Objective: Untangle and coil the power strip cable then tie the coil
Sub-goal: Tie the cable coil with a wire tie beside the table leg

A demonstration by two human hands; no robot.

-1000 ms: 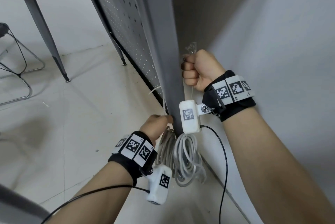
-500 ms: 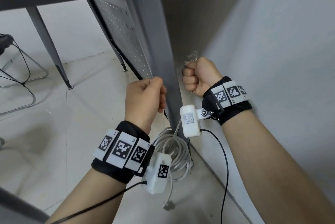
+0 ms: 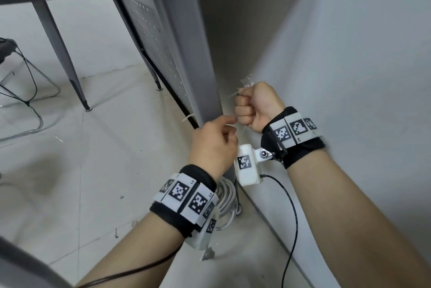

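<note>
The coiled white power strip cable (image 3: 227,196) is lying on the floor (image 3: 93,171) at the foot of the grey desk leg (image 3: 186,54), directly below both hands and partly hidden behind the left wrist. It is looking like a bundle of springy, fairly stiff loops that will probably want to spread unless they are held bunched together, so gripping across all the loops at one side of the coil seems the sensible place to hold. A thin pale tie (image 3: 235,95) is being worked with, and it is looking light, limp and easy to lose from the fingers.

The right hand (image 3: 255,105) is curling into a tight fist just beside the desk leg, clamping that tie, whose frayed end is poking out above the knuckles. The left hand (image 3: 213,143) is sitting just below and to the left of it, almost touching, its fingers bending in and appearing to pinch a thin strand; what exactly they are holding is too small to tell.
</note>
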